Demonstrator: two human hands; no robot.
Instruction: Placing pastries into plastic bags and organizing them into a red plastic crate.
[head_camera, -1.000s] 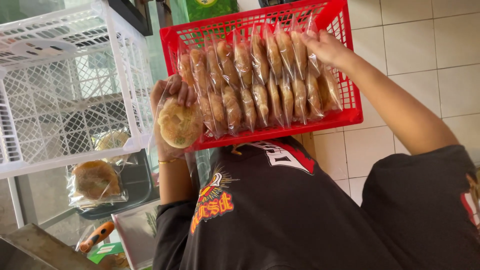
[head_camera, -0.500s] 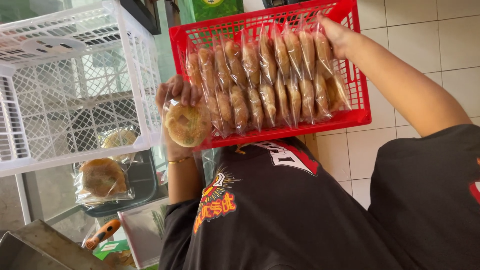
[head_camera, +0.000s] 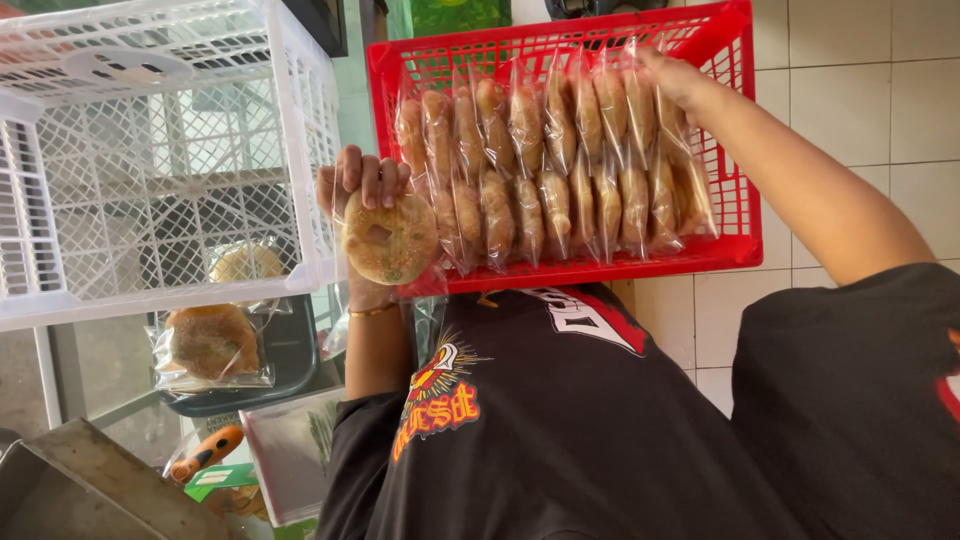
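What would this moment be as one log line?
left hand: holds bagged bagel | right hand: on packed bagels | red crate

The red crate (head_camera: 735, 215) is packed almost wall to wall with bagged buns (head_camera: 560, 170) standing on edge; only thin strips along its left and right walls stay free. The white crate (head_camera: 300, 130) stands just beside it, leaving a narrow gap where the left hand (head_camera: 365, 195) holds a wrapped bun (head_camera: 390, 238). Below, a dark tray (head_camera: 290, 350) with bagged buns (head_camera: 212, 345) fills the space.
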